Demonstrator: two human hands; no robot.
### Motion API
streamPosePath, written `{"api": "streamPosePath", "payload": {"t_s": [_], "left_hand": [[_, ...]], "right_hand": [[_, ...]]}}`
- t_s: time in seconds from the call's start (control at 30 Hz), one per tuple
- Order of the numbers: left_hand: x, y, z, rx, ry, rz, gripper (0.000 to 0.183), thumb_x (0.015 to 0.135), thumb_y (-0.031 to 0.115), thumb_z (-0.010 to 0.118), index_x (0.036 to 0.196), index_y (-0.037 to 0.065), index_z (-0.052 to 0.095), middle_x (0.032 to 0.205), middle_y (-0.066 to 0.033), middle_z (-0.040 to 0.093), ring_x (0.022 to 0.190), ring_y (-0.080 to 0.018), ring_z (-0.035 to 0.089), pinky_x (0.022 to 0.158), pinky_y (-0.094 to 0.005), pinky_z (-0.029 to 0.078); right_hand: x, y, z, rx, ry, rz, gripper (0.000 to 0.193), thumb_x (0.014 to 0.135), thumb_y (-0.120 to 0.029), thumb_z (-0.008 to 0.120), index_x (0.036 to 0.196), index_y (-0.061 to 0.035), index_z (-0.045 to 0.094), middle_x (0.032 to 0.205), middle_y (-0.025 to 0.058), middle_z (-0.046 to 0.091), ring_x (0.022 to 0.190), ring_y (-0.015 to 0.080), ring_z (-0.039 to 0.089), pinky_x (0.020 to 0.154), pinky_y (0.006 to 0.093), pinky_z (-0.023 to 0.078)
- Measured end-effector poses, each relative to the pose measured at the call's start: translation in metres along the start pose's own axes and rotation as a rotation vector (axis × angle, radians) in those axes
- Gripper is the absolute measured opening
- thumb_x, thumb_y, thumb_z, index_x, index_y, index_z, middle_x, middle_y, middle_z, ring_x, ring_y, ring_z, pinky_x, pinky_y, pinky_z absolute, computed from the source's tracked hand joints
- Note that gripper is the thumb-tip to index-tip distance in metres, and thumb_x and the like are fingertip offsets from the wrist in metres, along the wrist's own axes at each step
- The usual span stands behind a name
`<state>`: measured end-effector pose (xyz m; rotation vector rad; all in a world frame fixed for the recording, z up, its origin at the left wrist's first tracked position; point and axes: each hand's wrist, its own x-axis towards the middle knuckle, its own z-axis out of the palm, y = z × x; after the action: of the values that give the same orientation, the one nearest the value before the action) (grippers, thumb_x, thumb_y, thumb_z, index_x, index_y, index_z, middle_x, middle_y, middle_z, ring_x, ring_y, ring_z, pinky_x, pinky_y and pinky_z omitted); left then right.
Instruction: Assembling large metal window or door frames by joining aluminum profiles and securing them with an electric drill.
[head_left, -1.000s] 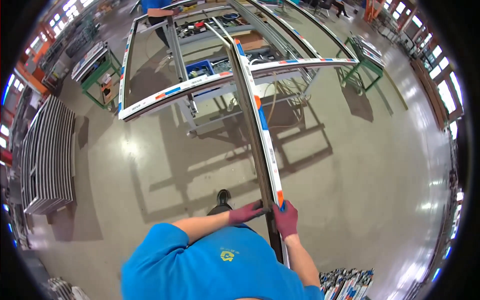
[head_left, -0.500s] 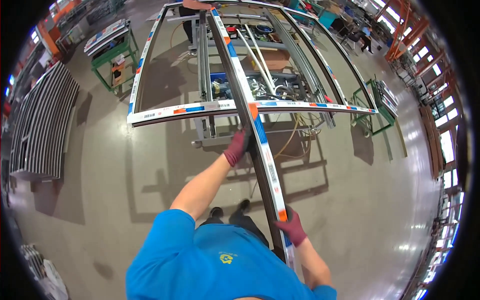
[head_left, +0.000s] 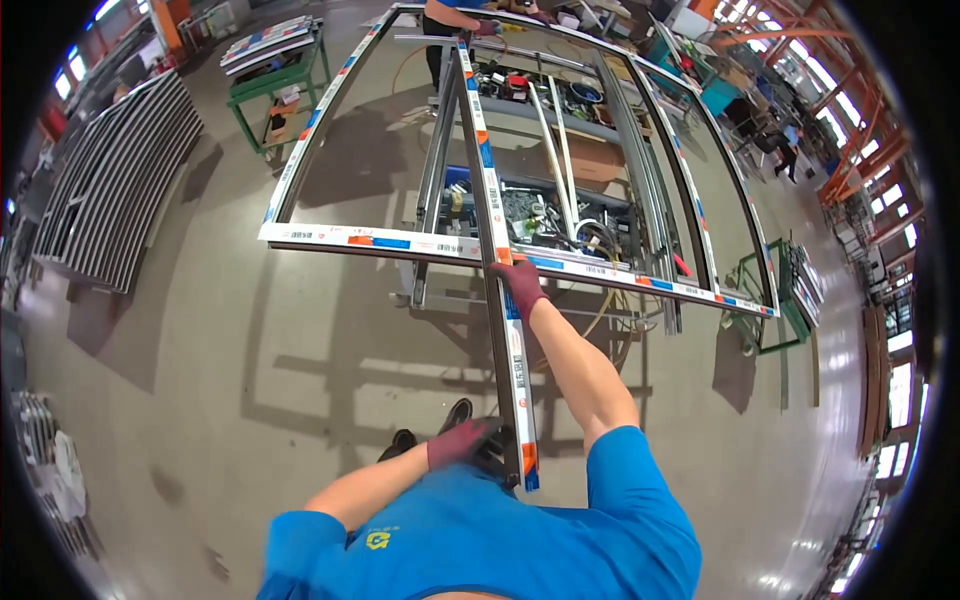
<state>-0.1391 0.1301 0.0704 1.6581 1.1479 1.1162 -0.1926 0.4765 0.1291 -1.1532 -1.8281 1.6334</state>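
A long dark metal profile bar [head_left: 511,350] with a white, blue and orange film strip runs from near my body across a large rectangular frame [head_left: 400,240]. My right hand [head_left: 522,287], in a maroon glove, is wrapped round the bar just on the near side of the frame's front rail. Lower down, my left hand [head_left: 462,443], in a matching glove with a dark palm, is beside the bar's near end. Motion smears it, and its dark fingers merge with the bar, so its grip is unclear.
Under the frame, a work stand holds a blue bin [head_left: 545,215] of metal fittings and tools. Another person [head_left: 455,20] stands at the frame's far side. A green cart [head_left: 275,85] is at far left, stacked metal frames [head_left: 125,180] at left, another green cart [head_left: 785,300] at right.
The bar has slid away from me, its near end now showing in front of my body. My right hand has moved forward to the frame's rail; my left has dropped back to the near end.
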Motion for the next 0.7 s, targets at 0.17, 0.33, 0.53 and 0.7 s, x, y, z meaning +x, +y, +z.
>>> {"api": "streamPosePath", "payload": {"t_s": [0.17,0.33,0.53,0.7], "left_hand": [[-0.006,-0.006,0.044,-0.825,0.17,-0.677,0.052,0.112,0.047,0.045,0.126,0.001,0.064,0.1,-0.0069,0.07,0.094,-0.0157,0.063,0.085,-0.0338,0.053],[-0.02,-0.074,0.086,-0.738,0.331,-0.607,0.041,0.112,0.034,0.046,0.116,-0.003,0.063,0.092,-0.0159,0.068,0.093,-0.0306,0.068,0.084,-0.0428,0.054],[-0.048,-0.1,0.083,-0.499,0.495,-0.505,0.056,0.111,0.051,0.041,0.125,0.001,0.063,0.108,-0.0149,0.073,0.099,-0.028,0.073,0.089,-0.0408,0.059],[-0.03,-0.068,0.067,-0.409,0.709,-0.766,0.043,0.106,0.032,0.049,0.116,-0.007,0.064,0.114,-0.0366,0.064,0.111,-0.0502,0.061,0.093,-0.0531,0.05]], "right_hand": [[0.03,-0.009,0.027,-0.118,-0.082,0.161,0.052,0.074,-0.04,0.086,0.093,0.0078,0.074,0.08,0.0103,0.069,0.068,0.0158,0.063,0.06,0.0388,0.05],[0.048,0.029,0.018,-0.034,-0.049,0.174,0.078,0.081,-0.053,0.084,0.126,0.0064,0.061,0.106,0.0138,0.069,0.085,0.0202,0.067,0.077,0.0376,0.056],[-0.1,0.064,0.021,0.371,-0.132,0.295,0.05,0.105,-0.047,0.056,0.136,-0.0079,0.06,0.12,0.0099,0.067,0.106,0.0219,0.064,0.093,0.039,0.051],[-0.312,0.138,0.019,-0.147,0.002,0.233,0.039,0.108,-0.03,0.052,0.125,0.0017,0.066,0.111,0.0224,0.072,0.104,0.0283,0.068,0.095,0.0434,0.051]]}}
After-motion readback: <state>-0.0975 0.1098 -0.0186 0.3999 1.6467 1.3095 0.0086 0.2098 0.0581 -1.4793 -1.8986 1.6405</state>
